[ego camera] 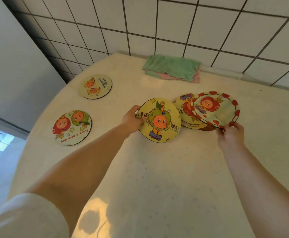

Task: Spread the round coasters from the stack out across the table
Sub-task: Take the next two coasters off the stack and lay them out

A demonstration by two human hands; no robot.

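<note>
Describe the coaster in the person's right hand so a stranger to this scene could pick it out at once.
Start at the folded green cloth by the tiled wall, then drop toward the coaster stack below it. The right hand tilts the coaster up off that stack. It alone has a red-and-white chequered rim.

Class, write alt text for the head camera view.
A left hand holds a green-character coaster while the right hand lifts a red-rimmed coaster off the stack; two coasters already lie left.

Home kitchen: tiled wall [174,28], folded dishcloths [173,68].
</note>
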